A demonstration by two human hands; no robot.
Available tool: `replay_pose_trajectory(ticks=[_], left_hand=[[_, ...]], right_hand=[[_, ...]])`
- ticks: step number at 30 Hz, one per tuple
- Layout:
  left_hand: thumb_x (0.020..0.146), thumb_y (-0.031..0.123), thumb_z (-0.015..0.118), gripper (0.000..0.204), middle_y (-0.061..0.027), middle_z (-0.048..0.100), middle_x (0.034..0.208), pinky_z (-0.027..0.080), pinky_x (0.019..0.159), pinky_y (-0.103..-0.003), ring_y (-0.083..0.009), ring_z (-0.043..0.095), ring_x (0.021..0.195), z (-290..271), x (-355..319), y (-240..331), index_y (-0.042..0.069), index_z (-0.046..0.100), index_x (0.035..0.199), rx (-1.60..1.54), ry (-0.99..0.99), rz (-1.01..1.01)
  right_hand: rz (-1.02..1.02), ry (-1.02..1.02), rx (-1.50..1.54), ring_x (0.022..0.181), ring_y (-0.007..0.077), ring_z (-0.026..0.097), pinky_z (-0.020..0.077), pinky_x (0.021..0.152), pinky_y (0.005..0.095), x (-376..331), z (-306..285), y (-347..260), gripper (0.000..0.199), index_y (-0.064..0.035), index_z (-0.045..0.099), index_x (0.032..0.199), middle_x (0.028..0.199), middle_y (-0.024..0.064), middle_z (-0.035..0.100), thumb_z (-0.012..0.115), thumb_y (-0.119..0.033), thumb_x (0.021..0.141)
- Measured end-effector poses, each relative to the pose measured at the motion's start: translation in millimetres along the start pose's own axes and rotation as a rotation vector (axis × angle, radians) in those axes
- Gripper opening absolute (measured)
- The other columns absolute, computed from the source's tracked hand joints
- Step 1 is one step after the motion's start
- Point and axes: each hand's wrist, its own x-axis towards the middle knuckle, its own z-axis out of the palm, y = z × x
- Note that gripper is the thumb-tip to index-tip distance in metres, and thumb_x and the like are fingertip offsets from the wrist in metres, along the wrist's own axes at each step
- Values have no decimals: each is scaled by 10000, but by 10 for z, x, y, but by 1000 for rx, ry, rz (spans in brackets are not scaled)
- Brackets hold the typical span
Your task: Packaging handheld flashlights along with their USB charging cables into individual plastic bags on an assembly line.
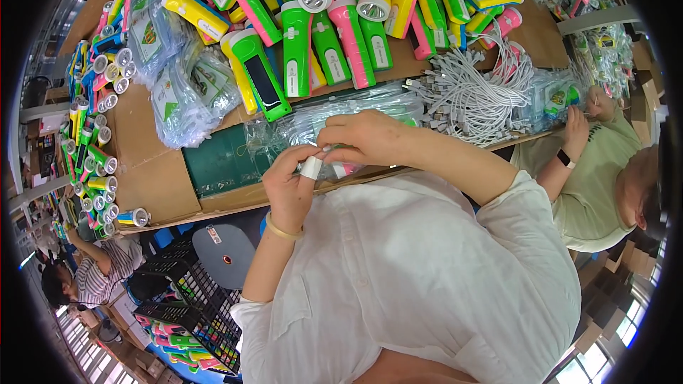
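Nearest on my feed: white shirt [405,263], forearms out over the bench edge. Left hand [288,188], yellowish band [283,230] at its wrist: fingers curled, tips nearly together. White piece [311,167] at its fingers; I can't tell whether worn or gripped. Right hand [366,136]: bent over, thumb and forefinger almost meeting, tips just beside the left's at a small white tip [326,148]. Which hand has it, I can't make out. Just beyond: clear plastic bags [395,98] on the bench; white cables [477,92] heaped to the right. Green mat [220,163] to the left. Farther: piled flashlights [297,50], green, yellow, pink. At right, a co-worker [597,178] in pale green.
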Motion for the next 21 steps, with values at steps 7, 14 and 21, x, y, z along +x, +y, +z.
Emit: replay_pose_trajectory(ticks=[7, 14, 21], left_hand=[[880, -66, 688, 133, -93, 715, 964, 536, 790, -270, -166, 674, 866, -21, -77, -93, 0, 703, 995, -93, 21, -46], [865, -71, 729, 128, -81, 704, 977, 530, 788, -245, -129, 650, 880, -92, -89, -140, -15, 706, 978, -209, 76, -165], [842, -102, 729, 172, -94, 706, 999, 533, 824, -258, -150, 655, 906, -33, -86, -78, -19, 702, 990, -199, 76, -94]], right_hand=[[87, 105, -146, 788, 326, 659, 525, 667, 452, -197, -127, -77, 189, -104, 697, 906, 857, 85, 626, 661, -289, 925], [212, 183, 22, 760, 307, 673, 537, 664, 420, -377, -182, -117, 224, -84, 690, 1013, 875, 102, 673, 725, -250, 866], [134, 124, 43, 796, 338, 674, 541, 701, 439, -79, -7, -224, 290, -109, 658, 1088, 917, 99, 667, 735, -298, 882]])
